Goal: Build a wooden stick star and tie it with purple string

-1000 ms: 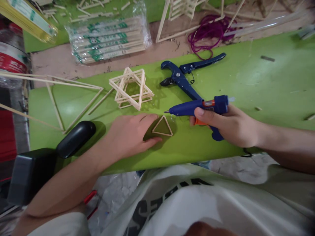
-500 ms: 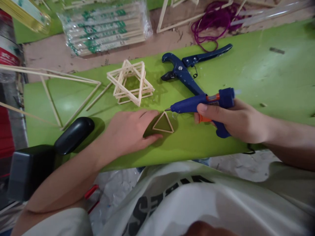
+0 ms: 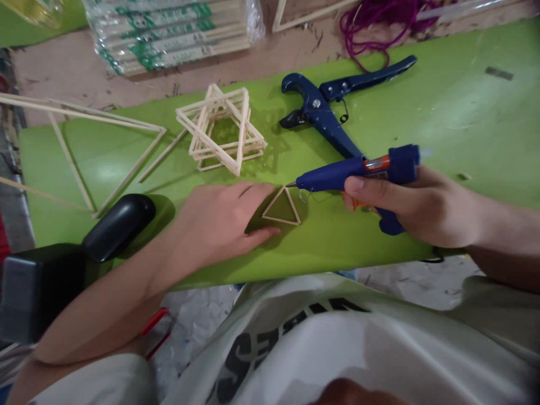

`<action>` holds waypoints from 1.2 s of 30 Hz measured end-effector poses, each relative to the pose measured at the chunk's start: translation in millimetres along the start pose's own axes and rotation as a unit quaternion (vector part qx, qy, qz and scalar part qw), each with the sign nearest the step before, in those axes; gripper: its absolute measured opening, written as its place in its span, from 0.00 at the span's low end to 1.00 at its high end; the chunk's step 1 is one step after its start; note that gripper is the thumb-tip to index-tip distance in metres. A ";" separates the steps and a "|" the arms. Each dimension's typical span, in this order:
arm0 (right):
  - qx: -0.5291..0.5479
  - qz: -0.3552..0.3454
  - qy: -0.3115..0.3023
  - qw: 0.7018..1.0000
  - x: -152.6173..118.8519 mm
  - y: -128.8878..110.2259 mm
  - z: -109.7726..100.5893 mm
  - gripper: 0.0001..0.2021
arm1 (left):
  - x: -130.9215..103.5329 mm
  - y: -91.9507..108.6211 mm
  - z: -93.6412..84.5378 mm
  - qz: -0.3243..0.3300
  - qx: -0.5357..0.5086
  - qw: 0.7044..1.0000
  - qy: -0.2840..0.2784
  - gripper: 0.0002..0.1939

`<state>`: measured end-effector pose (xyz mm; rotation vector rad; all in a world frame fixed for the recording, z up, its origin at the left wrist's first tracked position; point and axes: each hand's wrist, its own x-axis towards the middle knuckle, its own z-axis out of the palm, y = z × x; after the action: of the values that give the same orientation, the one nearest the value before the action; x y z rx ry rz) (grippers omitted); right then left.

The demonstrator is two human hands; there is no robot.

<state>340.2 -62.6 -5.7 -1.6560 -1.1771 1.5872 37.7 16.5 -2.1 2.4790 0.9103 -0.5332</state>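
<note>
Over the green table (image 3: 455,124), the left hand (image 3: 223,219) curves, thumb and forefinger spread apart; whether they touch anything, I can't tell. The right hand (image 3: 436,207) clasps a blue glue gun (image 3: 329,175), its tip closer than a second ago to the far corner of the small wooden triangle (image 3: 281,220), a pale three-sided outline between the hands.

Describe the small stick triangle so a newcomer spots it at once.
On the green surface, find the left hand. Beside it, by the tip of the blue glue gun, sits the small stick triangle. It is a plain three-sided outline, much smaller than the star-shaped frame beyond.
</note>
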 end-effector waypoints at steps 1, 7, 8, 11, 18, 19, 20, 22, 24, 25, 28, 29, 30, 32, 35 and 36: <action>-0.015 -0.004 -0.003 1.000 0.1 0.9 -0.3 0.36 | 0.3 -0.4 0.9 0.000 0.001 1.000 -0.002 0.33; -0.051 0.011 -0.015 0.999 -0.8 9.5 -4.3 0.38 | 0.7 -4.0 11.8 -0.006 -0.017 0.999 0.032 0.36; -0.052 0.019 -0.016 0.998 -1.3 10.4 -4.9 0.38 | 0.5 -4.5 13.2 -0.008 -0.024 0.999 0.036 0.36; -0.053 0.017 -0.023 0.998 -2.7 10.9 -5.4 0.38 | -0.1 -5.7 15.6 -0.015 -0.034 0.999 0.037 0.34; -0.037 0.029 -0.027 0.999 -1.9 8.4 -2.2 0.37 | 0.2 -4.9 13.9 -0.009 -0.025 0.999 0.033 0.35; -0.037 0.032 -0.027 0.998 -1.7 8.4 -1.9 0.38 | 0.2 -4.5 13.3 -0.010 -0.018 0.999 0.029 0.35; -0.039 0.031 -0.027 0.998 -1.7 8.5 -1.7 0.38 | 0.2 -4.2 12.7 -0.011 -0.013 1.000 0.026 0.35; -0.040 0.021 -0.021 0.999 -1.8 8.6 -1.6 0.38 | 0.0 -4.0 12.0 -0.011 -0.006 1.000 0.024 0.35; -0.038 0.016 -0.016 0.999 -2.1 8.4 -1.8 0.36 | -0.2 -4.6 12.5 -0.007 -0.005 1.000 0.028 0.35; -0.035 0.015 -0.016 0.999 -2.4 8.1 -2.0 0.36 | -0.3 -5.1 13.0 -0.006 -0.008 0.999 0.031 0.35; -0.030 0.021 -0.027 0.999 -3.1 7.0 -2.5 0.36 | -0.3 -6.3 14.7 -0.006 -0.021 0.999 0.037 0.35; -0.032 0.025 -0.030 0.999 -3.3 6.6 -2.5 0.37 | -0.2 -6.5 15.0 -0.006 -0.020 0.999 0.038 0.35; -0.036 0.028 -0.030 0.999 -3.5 6.4 -2.5 0.37 | -0.1 -6.5 15.0 -0.005 -0.016 0.999 0.038 0.35; -0.045 0.032 -0.027 0.998 -3.4 6.7 -2.3 0.38 | 0.2 -6.0 14.2 -0.004 -0.002 0.999 0.033 0.36; -0.051 0.014 -0.018 0.998 -2.4 8.9 -2.3 0.39 | 0.4 -4.4 11.7 -0.005 0.010 1.000 0.017 0.36; -0.052 0.002 -0.018 0.999 -2.1 9.7 -2.5 0.39 | 0.3 -3.8 10.8 -0.006 0.013 1.000 0.013 0.36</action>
<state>344.8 -68.5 -12.7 -1.7017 -1.2942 1.5884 33.1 13.6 -12.2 2.5102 0.9337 -0.5215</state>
